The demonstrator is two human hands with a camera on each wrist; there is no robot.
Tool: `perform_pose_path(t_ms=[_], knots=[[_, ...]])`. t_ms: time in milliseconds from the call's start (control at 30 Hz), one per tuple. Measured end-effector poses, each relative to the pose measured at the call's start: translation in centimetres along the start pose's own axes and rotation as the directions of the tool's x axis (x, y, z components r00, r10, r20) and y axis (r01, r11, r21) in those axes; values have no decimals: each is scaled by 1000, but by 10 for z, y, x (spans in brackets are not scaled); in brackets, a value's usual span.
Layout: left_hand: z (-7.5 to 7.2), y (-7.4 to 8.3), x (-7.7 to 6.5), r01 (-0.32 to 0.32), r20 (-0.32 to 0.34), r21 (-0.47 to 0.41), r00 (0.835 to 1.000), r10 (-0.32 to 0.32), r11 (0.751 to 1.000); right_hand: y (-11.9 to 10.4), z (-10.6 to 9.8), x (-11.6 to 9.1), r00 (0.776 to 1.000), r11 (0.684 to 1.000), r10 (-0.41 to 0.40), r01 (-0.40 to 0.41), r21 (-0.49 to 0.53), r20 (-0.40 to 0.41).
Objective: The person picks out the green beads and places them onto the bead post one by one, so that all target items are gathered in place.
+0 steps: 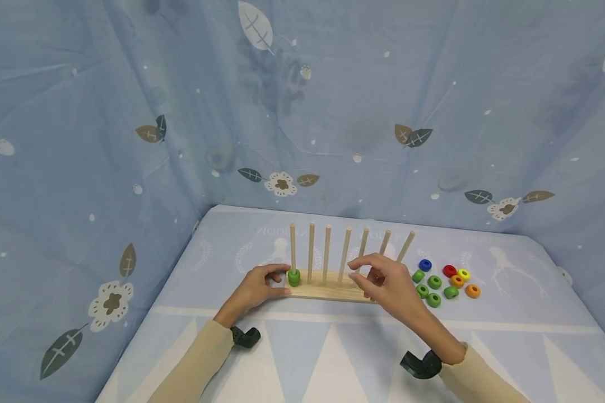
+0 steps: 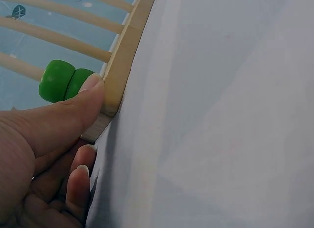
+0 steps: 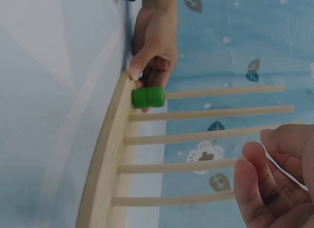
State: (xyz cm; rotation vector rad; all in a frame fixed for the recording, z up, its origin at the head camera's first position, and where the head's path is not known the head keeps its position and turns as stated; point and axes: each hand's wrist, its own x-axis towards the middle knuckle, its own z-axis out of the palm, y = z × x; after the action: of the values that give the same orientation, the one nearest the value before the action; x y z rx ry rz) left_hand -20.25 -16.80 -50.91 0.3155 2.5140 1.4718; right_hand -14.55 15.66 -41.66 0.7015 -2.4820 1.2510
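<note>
A wooden peg rack (image 1: 333, 292) with several upright dowels stands on the table. Two green beads (image 2: 56, 81) are stacked on its leftmost dowel. My left hand (image 1: 257, 288) grips that end of the base, thumb at the front edge and fingers round the far side, right beside the beads. My right hand (image 1: 385, 280) hovers in front of the right-hand dowels. Its thumb and forefinger are parted, and nothing shows between them. In the right wrist view, the fingertips (image 3: 244, 175) overlap the ends of the dowels.
Right of the rack lie loose beads: several green beads (image 1: 434, 282), a blue bead (image 1: 425, 265), a red bead (image 1: 449, 271), a yellow bead (image 1: 464, 274) and two orange beads (image 1: 473, 290). A patterned blue curtain (image 1: 343, 112) hangs behind and beside the table (image 1: 524, 313).
</note>
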Motion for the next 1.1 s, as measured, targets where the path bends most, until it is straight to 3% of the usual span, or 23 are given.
perform_pose_path(t_ms=[433,1100], knots=[[0,1,0,-9,26,7,1000,9,1000,24,-14,-23,989,989,144,-143,-34,26],[0,1,1,6,6,-6,1000,-6,1000,53,-31,-52,955,950,295,-298,-94,-36]])
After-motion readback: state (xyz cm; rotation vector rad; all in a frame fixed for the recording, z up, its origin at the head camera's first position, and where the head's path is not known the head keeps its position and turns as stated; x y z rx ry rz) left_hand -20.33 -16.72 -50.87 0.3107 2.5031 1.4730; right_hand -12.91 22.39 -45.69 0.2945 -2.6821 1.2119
